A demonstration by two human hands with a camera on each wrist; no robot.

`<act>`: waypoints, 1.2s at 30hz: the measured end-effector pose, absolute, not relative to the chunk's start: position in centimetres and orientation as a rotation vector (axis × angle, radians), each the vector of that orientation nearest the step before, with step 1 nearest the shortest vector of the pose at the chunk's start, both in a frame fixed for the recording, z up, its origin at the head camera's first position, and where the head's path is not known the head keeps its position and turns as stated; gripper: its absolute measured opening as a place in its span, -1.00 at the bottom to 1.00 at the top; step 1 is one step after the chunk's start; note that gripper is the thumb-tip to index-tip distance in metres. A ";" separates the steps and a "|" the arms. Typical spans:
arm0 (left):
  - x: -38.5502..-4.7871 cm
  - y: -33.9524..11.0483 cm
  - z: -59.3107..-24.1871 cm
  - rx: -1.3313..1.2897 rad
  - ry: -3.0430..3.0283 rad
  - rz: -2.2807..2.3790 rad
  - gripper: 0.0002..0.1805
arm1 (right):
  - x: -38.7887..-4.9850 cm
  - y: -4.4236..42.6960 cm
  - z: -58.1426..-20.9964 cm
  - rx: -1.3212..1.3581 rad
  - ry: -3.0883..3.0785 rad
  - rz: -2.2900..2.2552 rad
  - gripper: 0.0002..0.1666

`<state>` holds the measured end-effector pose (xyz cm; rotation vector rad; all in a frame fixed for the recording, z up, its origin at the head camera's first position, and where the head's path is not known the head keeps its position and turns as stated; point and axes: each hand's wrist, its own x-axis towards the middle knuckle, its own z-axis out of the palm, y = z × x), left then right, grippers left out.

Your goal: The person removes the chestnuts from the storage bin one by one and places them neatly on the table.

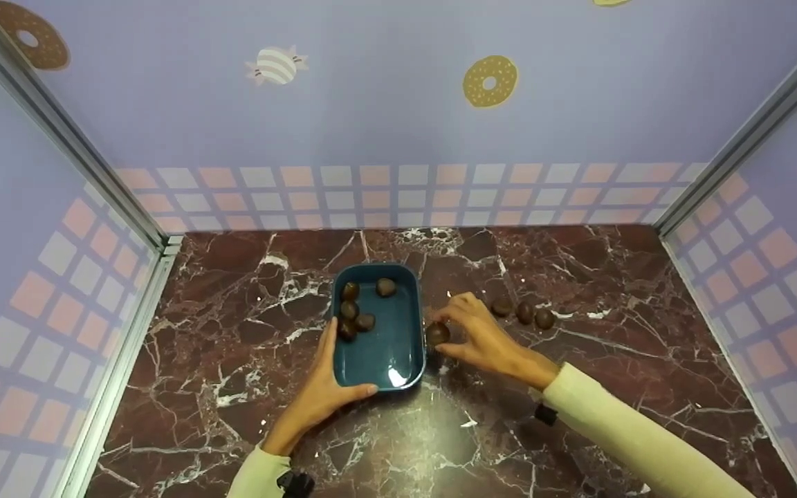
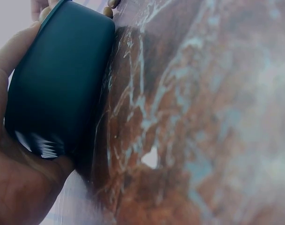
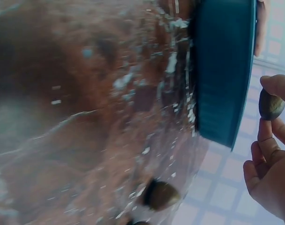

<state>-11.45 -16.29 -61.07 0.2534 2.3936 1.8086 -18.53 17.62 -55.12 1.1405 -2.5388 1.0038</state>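
A deep blue rectangular dish (image 1: 388, 360) stands on the marbled table, with several brown chestnuts (image 1: 386, 287) lying inside towards its far and left parts. My left hand (image 1: 326, 387) holds the dish at its near left corner, fingers along the left wall and thumb at the near edge. Between thumb and fingertips, my right hand (image 1: 481, 339) pinches a chestnut (image 3: 272, 104) just outside the dish's right wall. In the right wrist view that chestnut is raised above the height of the tabletop, beside the rim.
Three loose chestnuts (image 1: 525, 312) lie in a row on the table, right of the right hand. Patterned panels (image 1: 398, 124) wall in the table at the back and both sides. Metal rails (image 1: 129, 332) run along the panel joints.
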 end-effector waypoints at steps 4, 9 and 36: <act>-11.4 -16.4 -61.1 0.250 2.395 1.808 0.63 | -18.1 19.0 -55.6 1.119 -2.550 1.014 -0.47; -11.4 -16.3 -61.1 0.253 2.396 1.805 0.63 | -17.6 20.4 -56.6 1.071 -2.580 1.005 -0.48; -11.3 -16.3 -61.2 0.246 2.391 1.800 0.63 | -16.8 24.6 -60.2 0.604 -2.743 1.111 -0.52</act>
